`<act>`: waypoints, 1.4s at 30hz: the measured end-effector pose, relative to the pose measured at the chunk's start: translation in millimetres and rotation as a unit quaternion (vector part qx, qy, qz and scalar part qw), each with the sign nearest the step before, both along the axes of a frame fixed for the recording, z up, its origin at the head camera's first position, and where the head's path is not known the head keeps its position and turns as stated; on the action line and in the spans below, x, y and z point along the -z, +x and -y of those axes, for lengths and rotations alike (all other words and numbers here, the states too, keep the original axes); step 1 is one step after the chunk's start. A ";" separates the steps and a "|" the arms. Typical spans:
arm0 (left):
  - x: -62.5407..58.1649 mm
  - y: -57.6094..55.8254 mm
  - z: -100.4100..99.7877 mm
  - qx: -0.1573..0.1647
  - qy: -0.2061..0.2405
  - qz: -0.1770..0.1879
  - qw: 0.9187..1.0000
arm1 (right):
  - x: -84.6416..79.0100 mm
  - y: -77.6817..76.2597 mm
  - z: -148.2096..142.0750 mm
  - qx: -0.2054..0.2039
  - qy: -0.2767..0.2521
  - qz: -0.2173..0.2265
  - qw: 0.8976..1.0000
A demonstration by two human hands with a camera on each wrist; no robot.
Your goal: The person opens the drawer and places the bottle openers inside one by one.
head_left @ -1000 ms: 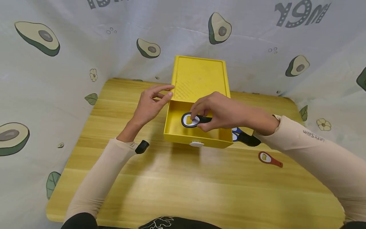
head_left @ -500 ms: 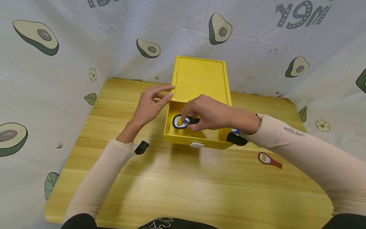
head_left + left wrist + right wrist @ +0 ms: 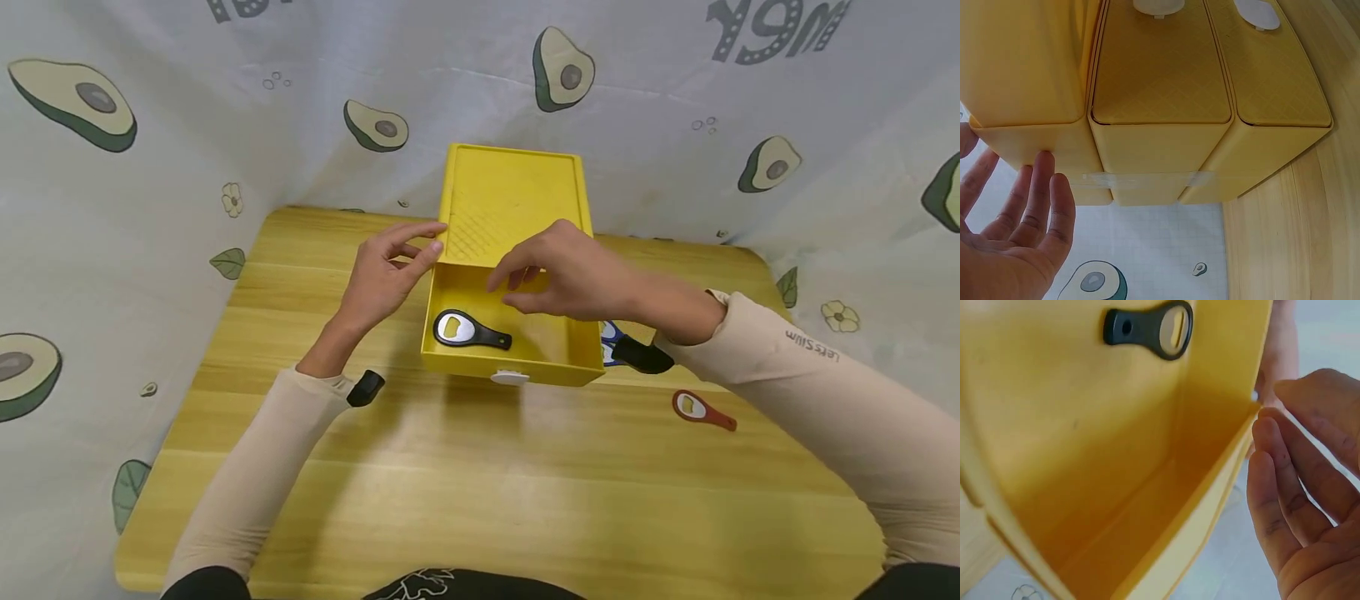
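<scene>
A black bottle opener point(image 3: 468, 330) with a pale metal plate lies on the floor of the pulled-out yellow drawer point(image 3: 551, 372), toward its left side. Over the drawer's rear part hovers my right hand point(image 3: 577, 271), thumb and fingertips apart with nothing between them. The right wrist view shows the same opener point(image 3: 1147, 329) well away from those fingers. My left hand point(image 3: 382, 271) rests its fingertips against the left side of the yellow drawer cabinet point(image 3: 517, 187). Its fingers are loosely spread on the upper tier in the left wrist view.
To the right of the drawer are blue-and-white items point(image 3: 610, 342), partly hidden by the black wrist camera point(image 3: 647, 358). A red bottle opener point(image 3: 703, 411) lies on the wooden table point(image 3: 450, 492). A printed curtain point(image 3: 480, 83) hangs behind the cabinet.
My right hand carried the black bottle opener left in the drawer, let go of it, then rose and drew back to the right. The left hand stays against the cabinet.
</scene>
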State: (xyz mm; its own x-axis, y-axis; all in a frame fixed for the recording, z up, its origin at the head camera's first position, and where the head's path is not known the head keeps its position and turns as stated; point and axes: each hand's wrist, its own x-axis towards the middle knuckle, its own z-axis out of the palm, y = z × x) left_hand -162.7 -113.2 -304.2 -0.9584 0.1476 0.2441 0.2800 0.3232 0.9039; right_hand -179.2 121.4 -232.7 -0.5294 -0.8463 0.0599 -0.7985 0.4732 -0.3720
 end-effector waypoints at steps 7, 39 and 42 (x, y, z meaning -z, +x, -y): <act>0.8 -0.4 2.7 -0.006 0.003 -0.002 1.000 | -2.8 -1.5 -27.4 0.040 -0.002 0.002 0.999; 2.6 1.8 -1.7 -0.006 0.011 0.008 1.000 | 52.0 12.7 -184.1 0.256 -0.013 0.007 0.967; 3.5 2.2 -3.4 -0.003 0.010 0.007 1.000 | 63.2 14.4 -200.5 0.287 0.005 0.041 0.957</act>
